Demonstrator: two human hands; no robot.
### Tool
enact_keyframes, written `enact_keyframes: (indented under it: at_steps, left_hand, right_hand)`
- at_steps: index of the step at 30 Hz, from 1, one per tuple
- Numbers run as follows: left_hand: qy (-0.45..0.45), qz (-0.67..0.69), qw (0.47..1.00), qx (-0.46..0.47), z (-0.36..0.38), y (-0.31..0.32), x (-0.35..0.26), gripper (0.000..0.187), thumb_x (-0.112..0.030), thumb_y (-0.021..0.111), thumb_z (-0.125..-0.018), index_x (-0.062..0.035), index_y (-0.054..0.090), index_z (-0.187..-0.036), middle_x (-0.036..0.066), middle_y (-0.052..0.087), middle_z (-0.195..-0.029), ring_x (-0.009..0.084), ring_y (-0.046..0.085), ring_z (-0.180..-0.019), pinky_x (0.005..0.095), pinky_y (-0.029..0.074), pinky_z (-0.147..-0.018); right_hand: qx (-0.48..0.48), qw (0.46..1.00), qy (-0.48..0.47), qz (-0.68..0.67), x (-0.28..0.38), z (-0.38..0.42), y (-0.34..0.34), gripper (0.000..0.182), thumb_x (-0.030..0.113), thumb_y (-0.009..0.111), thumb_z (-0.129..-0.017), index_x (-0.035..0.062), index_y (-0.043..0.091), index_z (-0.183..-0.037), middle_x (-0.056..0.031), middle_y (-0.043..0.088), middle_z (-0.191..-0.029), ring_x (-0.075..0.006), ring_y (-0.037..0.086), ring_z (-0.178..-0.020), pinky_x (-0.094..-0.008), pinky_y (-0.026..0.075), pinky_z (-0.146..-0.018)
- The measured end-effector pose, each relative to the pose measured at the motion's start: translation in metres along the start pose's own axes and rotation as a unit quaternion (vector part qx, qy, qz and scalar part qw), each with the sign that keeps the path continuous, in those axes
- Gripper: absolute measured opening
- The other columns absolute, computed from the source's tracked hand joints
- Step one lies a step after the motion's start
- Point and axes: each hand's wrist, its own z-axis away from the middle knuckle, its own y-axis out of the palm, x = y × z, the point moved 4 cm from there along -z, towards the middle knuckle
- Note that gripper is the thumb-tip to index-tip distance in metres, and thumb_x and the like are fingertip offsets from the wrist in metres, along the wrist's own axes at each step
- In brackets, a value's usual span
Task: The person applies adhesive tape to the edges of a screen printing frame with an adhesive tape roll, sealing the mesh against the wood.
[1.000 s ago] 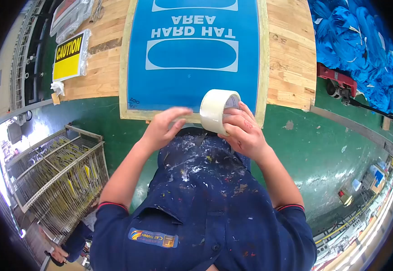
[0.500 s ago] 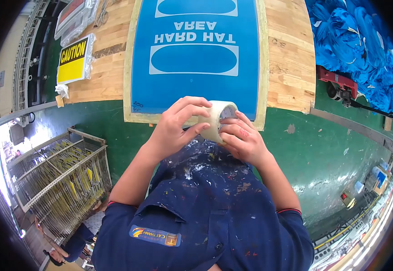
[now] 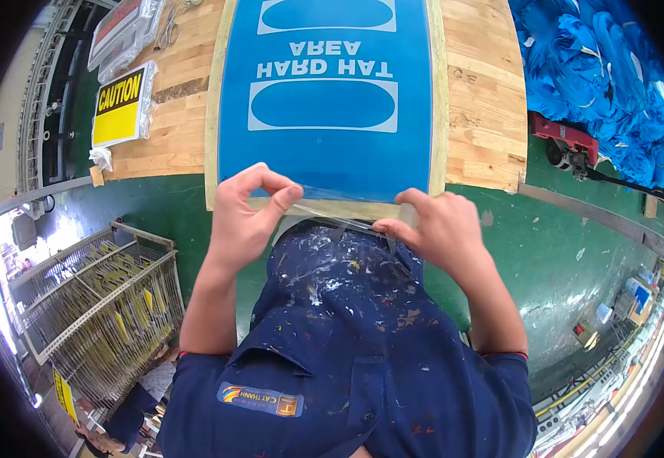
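Note:
A clear strip of packing tape (image 3: 340,214) stretches between my two hands, just above the near edge of the screen-printing frame (image 3: 324,164). My left hand (image 3: 246,217) pinches the strip's free end between thumb and fingers. Closed around the tape roll (image 3: 407,219) is my right hand (image 3: 448,229), whose fingers hide most of it. The frame has a blue mesh with reversed "HARD HAT AREA" lettering and lies on the wooden table (image 3: 485,99).
At left on the table are a yellow CAUTION sign (image 3: 120,107), wrapped signs (image 3: 124,34) and scissors (image 3: 168,30). Blue bundled material (image 3: 576,69) is piled at right. A wire rack (image 3: 103,298) stands lower left, with another person (image 3: 122,420) nearby.
My left hand has moved left, away from the roll, and a length of tape now spans the gap. My right hand has shifted right with the roll.

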Motion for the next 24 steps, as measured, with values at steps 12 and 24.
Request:
enact_keyframes:
  at_steps: [12,24]
  left_hand:
    - [0.44,0.132,0.888,-0.035,0.063,-0.073,-0.136,0.015,-0.022,0.078,-0.092,-0.0236,0.067,-0.083,-0.014,0.068,-0.085,0.0028,0.064,-0.076,0.0338,0.043,-0.083]
    - [0.498,0.159,0.842,-0.134,0.077,-0.076,-0.14,0.021,-0.011,0.084,-0.086,-0.0234,0.07,-0.076,-0.014,0.074,-0.088,0.004,0.067,-0.075,0.0265,0.046,-0.082]
  right_hand:
    - [-0.23,0.859,-0.453,-0.064,0.072,0.082,-0.171,0.009,0.022,0.076,-0.087,0.0249,0.074,-0.095,0.0024,0.061,-0.072,-0.0105,0.054,-0.058,-0.0292,0.041,-0.055]
    - [-0.228,0.889,-0.397,-0.004,0.078,0.099,-0.194,0.008,0.024,0.071,-0.09,0.0213,0.071,-0.098,-0.0021,0.065,-0.076,-0.0125,0.059,-0.056,-0.029,0.039,-0.047]
